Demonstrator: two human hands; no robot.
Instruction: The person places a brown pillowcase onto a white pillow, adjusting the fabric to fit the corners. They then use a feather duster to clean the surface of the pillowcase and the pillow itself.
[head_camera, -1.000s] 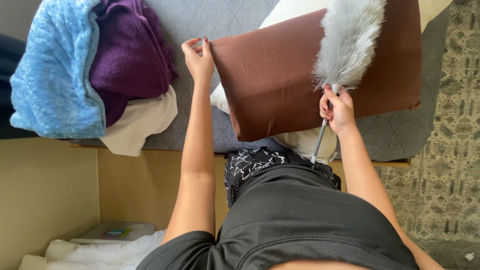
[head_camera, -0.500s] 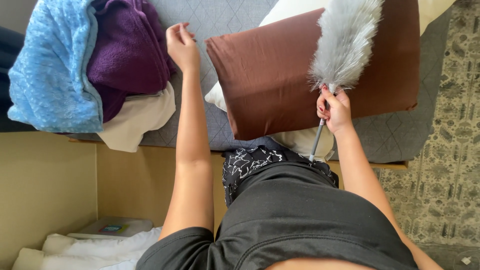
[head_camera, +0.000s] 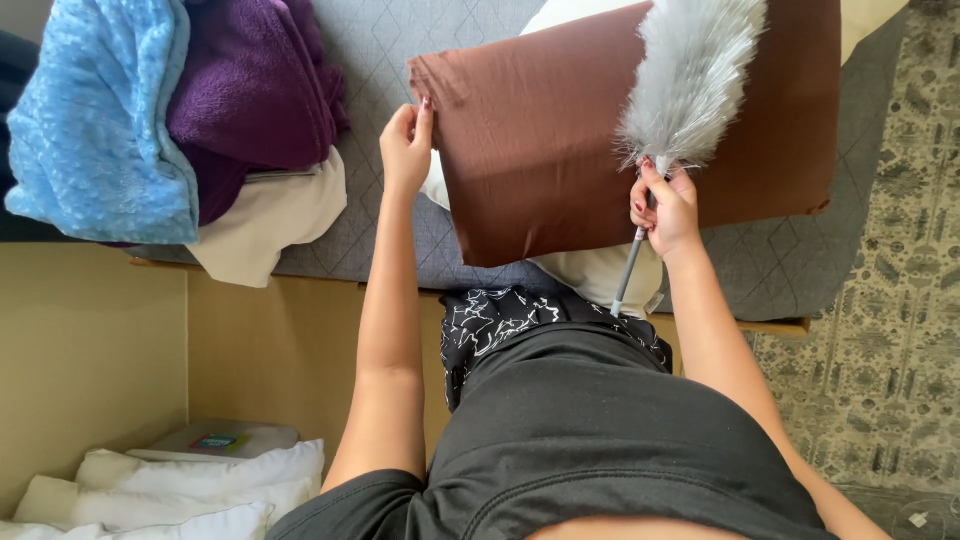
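Dusting step: right hand (head_camera: 668, 208) fingers closed round grey feather duster (head_camera: 690, 85) laid above them on brown pillow (head_camera: 560, 150), left hand (head_camera: 405, 150) fingers pinching its corner; next stroke probably needed pillow steadied.

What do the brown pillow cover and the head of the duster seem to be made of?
Brown pillow cover: probably smooth woven cotton or a blend, matte, with fine creases. Duster head: likely soft synthetic fibre, grey and fluffy; its thin handle looks like metal or plastic.
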